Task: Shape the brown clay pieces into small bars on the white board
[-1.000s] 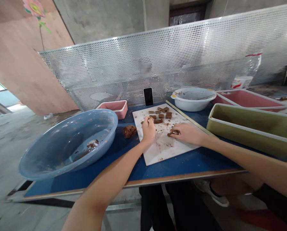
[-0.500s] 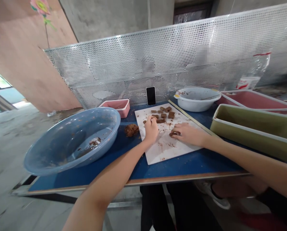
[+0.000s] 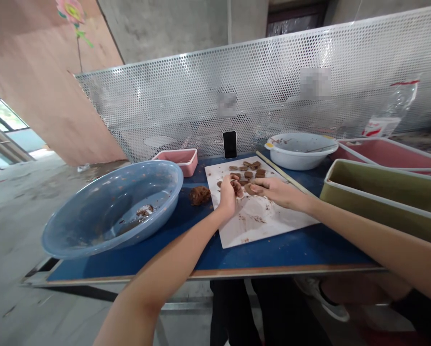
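Both hands meet over a white board (image 3: 262, 223) on the blue table (image 3: 287, 250). My left hand (image 3: 228, 197) is curled round a small brown piece of dough. My right hand (image 3: 275, 191) pinches another brown piece (image 3: 249, 189) just beside the left fingers. Several small brown pieces (image 3: 249, 170) lie in a cluster at the board's far end. A brown lump (image 3: 200, 195) rests on the table left of the board.
A large blue basin (image 3: 114, 206) with brown scraps stands at the left. A pink tray (image 3: 181, 158), a phone (image 3: 230, 144) and a white bowl (image 3: 300, 150) line the perforated screen. A green tray (image 3: 385, 197) and a pink tray (image 3: 388, 154) fill the right. A wooden stick (image 3: 282, 175) borders the board.
My right hand has lifted off the board with a brown piece and moved left to meet my left hand. The camera has shifted a little to the left.
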The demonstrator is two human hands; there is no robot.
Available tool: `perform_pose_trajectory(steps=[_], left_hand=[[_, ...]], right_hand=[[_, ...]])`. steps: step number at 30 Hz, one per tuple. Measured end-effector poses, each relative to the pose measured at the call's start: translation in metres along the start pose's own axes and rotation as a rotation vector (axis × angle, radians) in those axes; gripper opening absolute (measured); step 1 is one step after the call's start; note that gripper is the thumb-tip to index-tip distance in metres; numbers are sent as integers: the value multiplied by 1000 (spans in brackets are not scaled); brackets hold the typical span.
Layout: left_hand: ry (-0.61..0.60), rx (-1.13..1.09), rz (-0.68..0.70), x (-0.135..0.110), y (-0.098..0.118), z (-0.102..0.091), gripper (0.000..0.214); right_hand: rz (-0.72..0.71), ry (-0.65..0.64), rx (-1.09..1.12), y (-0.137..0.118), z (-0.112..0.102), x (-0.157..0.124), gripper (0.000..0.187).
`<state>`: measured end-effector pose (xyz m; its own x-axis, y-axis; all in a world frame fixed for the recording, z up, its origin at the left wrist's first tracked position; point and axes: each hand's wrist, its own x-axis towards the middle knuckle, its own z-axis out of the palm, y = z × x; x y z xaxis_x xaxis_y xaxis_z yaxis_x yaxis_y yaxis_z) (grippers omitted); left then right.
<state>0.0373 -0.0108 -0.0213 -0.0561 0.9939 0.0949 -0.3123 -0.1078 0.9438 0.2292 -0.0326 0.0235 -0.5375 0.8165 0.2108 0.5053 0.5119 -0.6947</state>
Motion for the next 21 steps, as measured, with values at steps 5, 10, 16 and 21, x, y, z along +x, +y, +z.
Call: perform_pose_trajectory(steps=[5, 10, 16, 21], left_hand=[[-81, -348, -321, -6, 16, 0, 60], [-135, -462, -367, -12, 27, -3, 60], [-102, -387, -301, -18, 19, 2, 52], [-182, -464, -319, -25, 25, 12, 56]], right_hand=[[-79, 45, -62, -7, 31, 29, 35], [-173, 201, -383, 7, 51, 33, 34], [-115, 356, -388, 6, 41, 22, 44], [-167, 537, -260, -17, 25, 41, 42]])
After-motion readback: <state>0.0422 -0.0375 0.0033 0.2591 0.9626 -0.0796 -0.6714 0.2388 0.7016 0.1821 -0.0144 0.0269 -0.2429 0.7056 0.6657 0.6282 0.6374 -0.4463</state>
